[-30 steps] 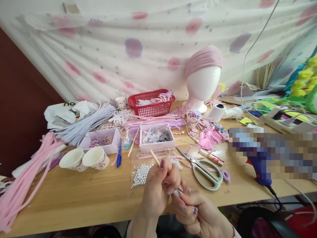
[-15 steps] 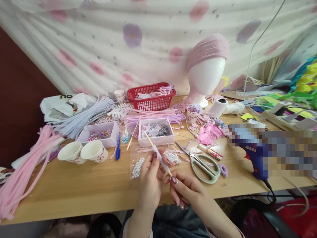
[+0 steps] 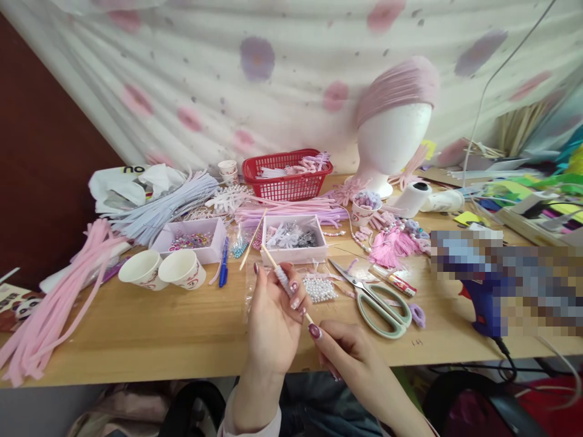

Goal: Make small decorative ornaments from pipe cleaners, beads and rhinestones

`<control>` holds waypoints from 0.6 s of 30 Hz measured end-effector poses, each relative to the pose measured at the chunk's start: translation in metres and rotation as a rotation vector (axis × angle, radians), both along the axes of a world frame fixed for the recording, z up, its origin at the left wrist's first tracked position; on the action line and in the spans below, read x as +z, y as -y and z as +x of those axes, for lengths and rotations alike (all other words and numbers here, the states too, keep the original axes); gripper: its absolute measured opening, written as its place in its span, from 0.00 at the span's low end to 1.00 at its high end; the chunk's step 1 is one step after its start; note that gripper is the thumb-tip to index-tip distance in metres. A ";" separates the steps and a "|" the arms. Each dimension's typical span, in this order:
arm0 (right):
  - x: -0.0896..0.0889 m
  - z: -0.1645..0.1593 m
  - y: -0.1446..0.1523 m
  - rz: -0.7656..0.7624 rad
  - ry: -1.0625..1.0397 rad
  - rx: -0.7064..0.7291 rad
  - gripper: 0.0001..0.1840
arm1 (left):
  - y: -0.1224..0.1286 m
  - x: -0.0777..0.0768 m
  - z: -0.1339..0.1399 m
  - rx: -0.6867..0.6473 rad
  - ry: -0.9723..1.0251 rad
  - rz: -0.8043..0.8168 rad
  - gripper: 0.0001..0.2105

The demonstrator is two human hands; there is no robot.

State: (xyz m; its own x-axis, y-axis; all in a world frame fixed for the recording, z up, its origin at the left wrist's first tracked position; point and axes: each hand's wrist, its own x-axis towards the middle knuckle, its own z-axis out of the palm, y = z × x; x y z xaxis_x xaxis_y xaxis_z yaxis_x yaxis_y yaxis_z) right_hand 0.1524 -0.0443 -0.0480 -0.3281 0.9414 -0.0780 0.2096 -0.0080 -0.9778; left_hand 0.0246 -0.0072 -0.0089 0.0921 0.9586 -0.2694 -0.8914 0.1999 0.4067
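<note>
Busy scene on the table! Straight ahead sits a white box of small ornaments, with a red basket behind it and a foam head in a pink wrap towering to the right. Over to the left, two paper cups stand side by side near a blue pen; far right, a blue glue gun. Closest to the action: a clear bag of pearl beads just beyond the left fingers, and scissors lying spread past the right hand, blades aimed toward the box.

And here's the thin wooden stick, slanting up between the hands in front of the box, a pale wrapping round its middle. The left hand, palm turned up, curls its fingers about that wrapped stretch. The right hand, knuckles up, pinches the lower end between thumb and fingers, the other fingers bent loosely beneath.
</note>
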 end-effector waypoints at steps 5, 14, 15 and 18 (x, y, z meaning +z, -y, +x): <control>-0.005 -0.003 0.002 0.090 0.055 -0.028 0.30 | 0.001 -0.001 0.005 -0.020 0.004 -0.034 0.25; 0.001 0.005 0.010 0.352 0.228 0.119 0.24 | -0.007 0.008 -0.009 0.044 0.132 -0.040 0.26; 0.002 0.009 0.013 0.358 0.247 0.142 0.23 | -0.009 0.010 -0.014 0.066 0.138 -0.028 0.26; 0.005 0.031 0.029 0.359 0.315 0.208 0.26 | -0.016 0.013 -0.032 0.145 0.146 0.036 0.26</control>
State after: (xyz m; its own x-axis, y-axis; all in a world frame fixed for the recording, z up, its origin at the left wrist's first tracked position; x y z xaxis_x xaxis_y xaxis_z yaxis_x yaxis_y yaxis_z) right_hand 0.1834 -0.0729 -0.0425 -0.5240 0.8442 0.1129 0.4552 0.3896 -0.8007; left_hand -0.0077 0.0089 0.0036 -0.0116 0.9734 -0.2290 -0.9599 0.0533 0.2752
